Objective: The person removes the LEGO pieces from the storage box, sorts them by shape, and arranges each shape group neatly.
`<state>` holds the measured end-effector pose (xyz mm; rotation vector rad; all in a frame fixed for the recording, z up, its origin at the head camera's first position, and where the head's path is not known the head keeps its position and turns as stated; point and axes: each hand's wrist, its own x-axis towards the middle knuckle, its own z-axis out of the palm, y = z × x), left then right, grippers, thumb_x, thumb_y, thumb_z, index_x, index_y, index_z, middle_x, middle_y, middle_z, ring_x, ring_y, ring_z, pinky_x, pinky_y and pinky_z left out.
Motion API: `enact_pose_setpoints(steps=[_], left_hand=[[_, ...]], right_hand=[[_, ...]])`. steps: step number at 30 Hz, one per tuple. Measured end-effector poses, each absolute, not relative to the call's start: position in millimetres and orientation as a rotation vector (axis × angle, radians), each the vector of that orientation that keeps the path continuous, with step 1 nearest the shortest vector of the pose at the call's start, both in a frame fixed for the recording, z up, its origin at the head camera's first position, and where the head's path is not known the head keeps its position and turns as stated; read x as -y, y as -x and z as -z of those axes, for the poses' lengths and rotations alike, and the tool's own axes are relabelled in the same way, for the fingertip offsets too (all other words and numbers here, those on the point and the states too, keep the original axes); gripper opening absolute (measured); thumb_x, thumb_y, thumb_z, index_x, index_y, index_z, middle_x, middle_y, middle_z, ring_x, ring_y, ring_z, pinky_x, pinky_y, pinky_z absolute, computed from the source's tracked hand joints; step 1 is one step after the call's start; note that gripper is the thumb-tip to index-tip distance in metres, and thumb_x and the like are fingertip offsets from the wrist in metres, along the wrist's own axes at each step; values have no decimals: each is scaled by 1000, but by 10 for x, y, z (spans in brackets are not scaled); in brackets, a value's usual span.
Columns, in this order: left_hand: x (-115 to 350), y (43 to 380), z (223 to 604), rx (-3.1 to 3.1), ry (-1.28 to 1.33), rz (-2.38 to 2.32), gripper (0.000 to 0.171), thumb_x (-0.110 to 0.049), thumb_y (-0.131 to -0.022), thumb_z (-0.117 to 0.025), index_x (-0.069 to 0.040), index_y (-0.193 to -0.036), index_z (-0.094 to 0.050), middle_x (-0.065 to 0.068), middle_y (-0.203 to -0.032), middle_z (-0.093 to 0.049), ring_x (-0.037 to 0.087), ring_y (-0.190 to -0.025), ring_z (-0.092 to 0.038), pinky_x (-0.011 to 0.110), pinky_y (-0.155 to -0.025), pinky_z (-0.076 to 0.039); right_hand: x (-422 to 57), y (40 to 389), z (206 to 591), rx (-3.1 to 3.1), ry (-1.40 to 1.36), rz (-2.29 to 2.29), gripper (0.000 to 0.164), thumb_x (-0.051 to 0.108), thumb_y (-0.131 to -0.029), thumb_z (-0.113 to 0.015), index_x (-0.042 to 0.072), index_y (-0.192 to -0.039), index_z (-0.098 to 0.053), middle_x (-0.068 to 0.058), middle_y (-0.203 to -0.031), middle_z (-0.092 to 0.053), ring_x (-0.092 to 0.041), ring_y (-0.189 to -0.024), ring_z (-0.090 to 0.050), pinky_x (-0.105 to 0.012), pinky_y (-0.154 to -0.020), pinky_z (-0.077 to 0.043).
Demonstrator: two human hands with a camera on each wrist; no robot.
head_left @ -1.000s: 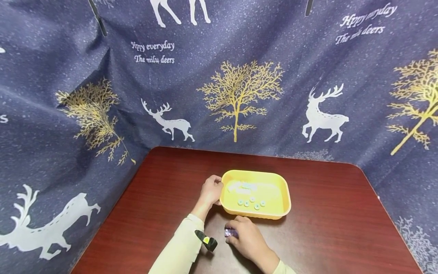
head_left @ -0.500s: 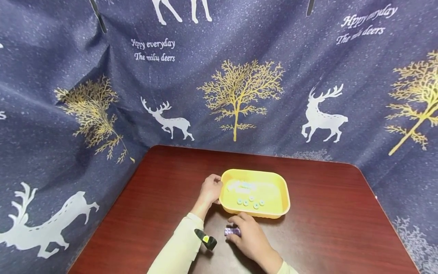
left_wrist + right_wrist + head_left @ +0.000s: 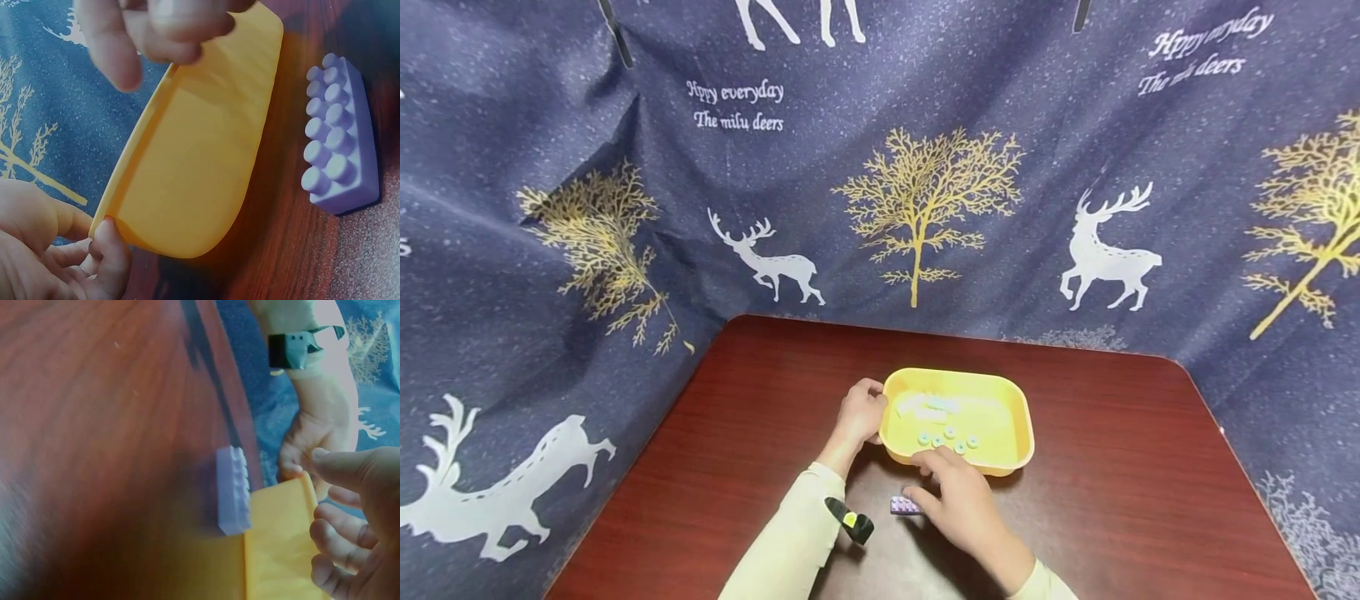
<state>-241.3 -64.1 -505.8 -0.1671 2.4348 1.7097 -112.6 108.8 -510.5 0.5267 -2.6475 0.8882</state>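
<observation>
A yellow plastic tray [image 3: 1019,421] stands on the table. At its left end my left hand [image 3: 859,414] grips the rim; in the left wrist view the thumb [image 3: 111,250] lies against the wall with fingers behind. On the table before the tray lies a purple toy building brick [image 3: 356,144] with two rows of studs, partly overlapped by my right hand in the head view. My right hand [image 3: 961,500] holds nothing; its fingers are loosely bent over the tray's near rim. Small round pale pieces [image 3: 973,442] lie inside the tray, some partly hidden by that hand.
Pale, whitish pieces [image 3: 934,407] lie at the back left of the tray. The reddish-brown table [image 3: 1120,467] meets a blue deer-print cloth [image 3: 1037,275] behind and at the sides. A black band [image 3: 852,522] is on my left forearm.
My right hand has let go of the purple brick, leaving it on the table, and moved up to the tray's near rim. My left hand keeps its grip on the tray.
</observation>
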Motion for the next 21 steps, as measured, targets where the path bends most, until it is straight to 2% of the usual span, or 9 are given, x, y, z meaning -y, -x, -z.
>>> enact_pose_setpoints(steps=[8,16,21], left_hand=[[641,2404,5064,-2418,165,-1713,34,-13,-98,-53,-1,-129,-60,18,-99,-64,24,-59,-65,31,-41,-57],[653,2391,5058,-2404,165,-1727,33,-12,-97,-53,-2,-127,-61,20,-100,-64,31,-63,-68,29,-40,-56],[659,2396,5046,-2402,164,-1723,34,-12,-97,-53,-2,-129,-60,18,-99,-64,31,-64,-68,30,-40,-56]], right_hand=[[-1201,1240,4997,2612,-508,-881,39,28,-79,-90,16,-112,-73,6,-89,-67,-13,-75,-63,-24,-67,-53],[-1302,1403,4965,2579,-476,-867,38,26,-77,-91,16,-109,-74,8,-88,-64,-14,-74,-63,-25,-66,-54],[-1349,1500,4938,2582,-464,-860,41,26,-77,-91,13,-112,-74,4,-89,-65,-18,-75,-64,-27,-66,-54]])
